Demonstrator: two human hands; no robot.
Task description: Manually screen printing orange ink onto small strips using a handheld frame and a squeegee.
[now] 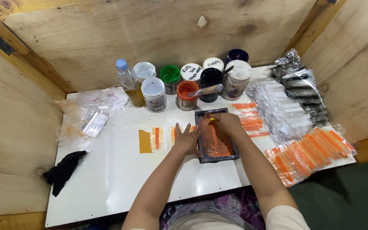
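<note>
Hands meet over a small dark rectangular printing frame smeared with orange ink (216,137), which lies flat on the white desk (120,179) just in front of me, near the middle of its far half. My left hand (187,139) rests on the frame's left edge with its fingers (178,128) spread and released, pressing flat rather than gripping. My right hand (227,123) sits on the frame's far end with its fingers curled down onto the inked mesh; something small and yellowish shows at the fingertips, but I cannot tell whether they are pinching it. Just left of the frame, partly under my left hand, lies a row of small clear packets with orange stripes (160,138), beside a mustard-coloured strip (145,141). Behind the frame stands a cluster of round ink jars (192,81), one open with orange ink (187,95) and a scraper laid across it, next to a clear plastic bottle with a blue cap (128,82). To the right I see fanned stacks of clear sleeves (284,106) and a stack of orange-printed sleeves (311,154) near the desk's corner. On the left lie loose clear bags (91,114), and a crumpled black cloth (62,171) hangs over the desk's left edge. Plywood walls (107,34) close in around the desk.
</note>
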